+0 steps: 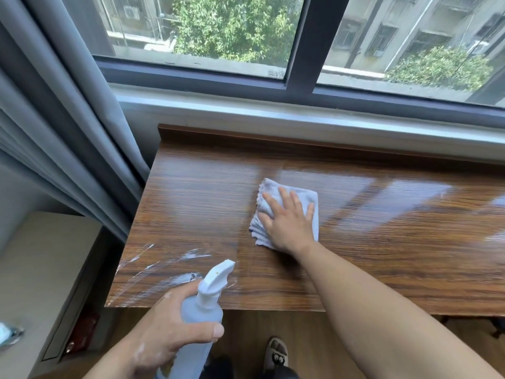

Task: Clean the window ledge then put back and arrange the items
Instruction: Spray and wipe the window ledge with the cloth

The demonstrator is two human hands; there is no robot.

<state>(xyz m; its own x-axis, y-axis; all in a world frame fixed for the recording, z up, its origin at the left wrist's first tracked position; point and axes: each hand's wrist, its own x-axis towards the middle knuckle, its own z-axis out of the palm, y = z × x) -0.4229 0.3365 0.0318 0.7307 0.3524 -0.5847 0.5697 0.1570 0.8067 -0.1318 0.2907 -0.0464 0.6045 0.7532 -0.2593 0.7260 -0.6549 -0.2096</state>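
The wooden window ledge (pixel 369 255) stretches below the window, glossy and bare of items. A folded pale blue cloth (pixel 276 191) lies near its middle. My right hand (pixel 289 221) presses flat on the cloth with straight, spread fingers. My left hand (pixel 166 329) grips a translucent spray bottle (pixel 202 315) with a white nozzle, held over the ledge's front left edge and pointing up and right. White streaks of spray (pixel 164 265) mark the front left corner of the ledge.
A grey curtain (pixel 68 132) hangs at the left, reaching the ledge's left end. The dark window frame (pixel 300 86) runs behind the ledge. A low pale cabinet (pixel 41 269) stands at the lower left. Wooden floor and a slippered foot (pixel 276 354) show below the ledge.
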